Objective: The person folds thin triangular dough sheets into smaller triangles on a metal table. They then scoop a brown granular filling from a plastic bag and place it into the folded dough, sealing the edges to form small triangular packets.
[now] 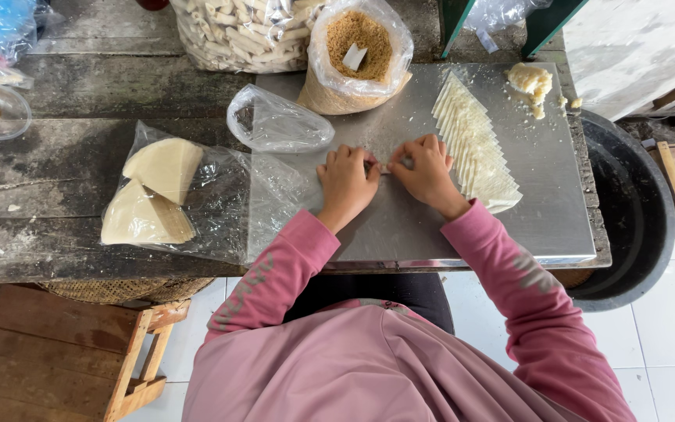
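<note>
Well off to the left of the hands lies a clear plastic sheet (220, 195) with two stacks of pale wedge-shaped wrappers (154, 191) on it. Just beyond the left hand (347, 184) sits a crumpled empty plastic bag (275, 123), and behind that an open bag of brown crumbly filling (357, 59). Both hands press curled fingers onto a small rolled pastry piece (385, 167) pinched between them on the metal tray (541, 203). Immediately right of the right hand (426, 173) runs a fanned row of cut wrappers (474, 144).
</note>
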